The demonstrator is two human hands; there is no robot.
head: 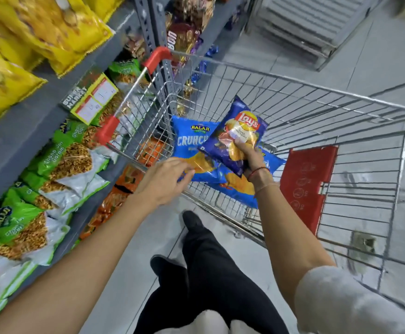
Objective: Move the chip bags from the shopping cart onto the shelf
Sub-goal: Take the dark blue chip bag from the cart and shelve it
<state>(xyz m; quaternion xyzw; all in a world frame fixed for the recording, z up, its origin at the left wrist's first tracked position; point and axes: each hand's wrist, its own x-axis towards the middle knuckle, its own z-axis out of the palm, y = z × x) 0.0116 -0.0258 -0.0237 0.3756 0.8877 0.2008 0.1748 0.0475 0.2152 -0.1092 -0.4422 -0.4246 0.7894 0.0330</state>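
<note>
The right hand [247,156] is clamped on the dark blue Lay's bag [235,133] above the shopping cart [317,112], while the left hand [165,179], fingers apart, reaches the light blue bag [191,138] just beyond it, which it should pinch gently before lifting to the shelf [27,121].

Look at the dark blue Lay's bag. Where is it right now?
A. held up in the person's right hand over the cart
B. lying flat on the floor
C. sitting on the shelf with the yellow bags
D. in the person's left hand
A: the right hand grips the Lay's bag by its lower end, raised above the shopping cart, while the left hand is open and reaching toward the lighter blue Balaji bag.
</note>
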